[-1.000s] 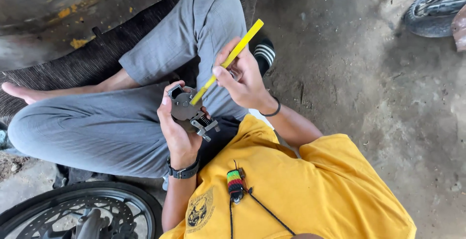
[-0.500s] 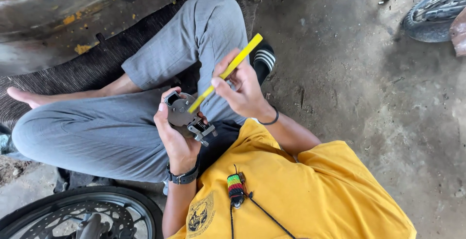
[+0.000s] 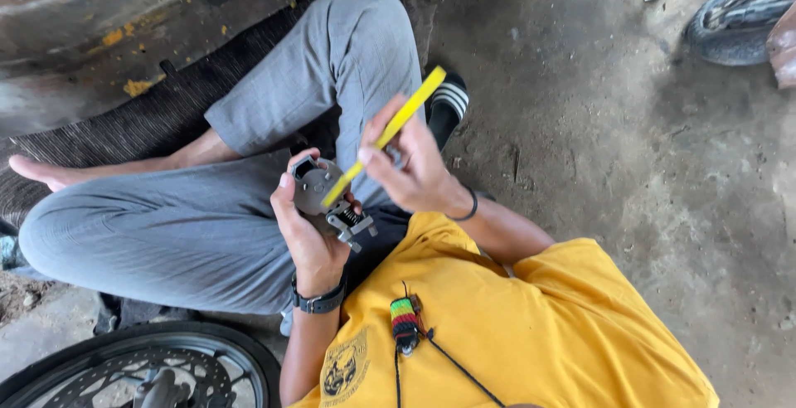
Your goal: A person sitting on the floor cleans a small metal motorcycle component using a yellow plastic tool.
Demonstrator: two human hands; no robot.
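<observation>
1. The place was a rough motorcycle repair workshop, worked at floor level.
2. Right of the grip spread a bare, stained concrete floor (image 3: 630, 167), dusty and cracked.
3. Far to the upper right of the grip lay a loose tyre (image 3: 738, 18).
4. Below the grip, at the frame's lower left edge, stood a wheel (image 3: 141, 366) with a perforated brake disc.
5. Above and left of the grip sat a grimy metal body (image 3: 124, 18) with chipped yellow paint.
6. Under the legs, left of the grip, lay a dark woven mat (image 3: 149, 118).
</observation>
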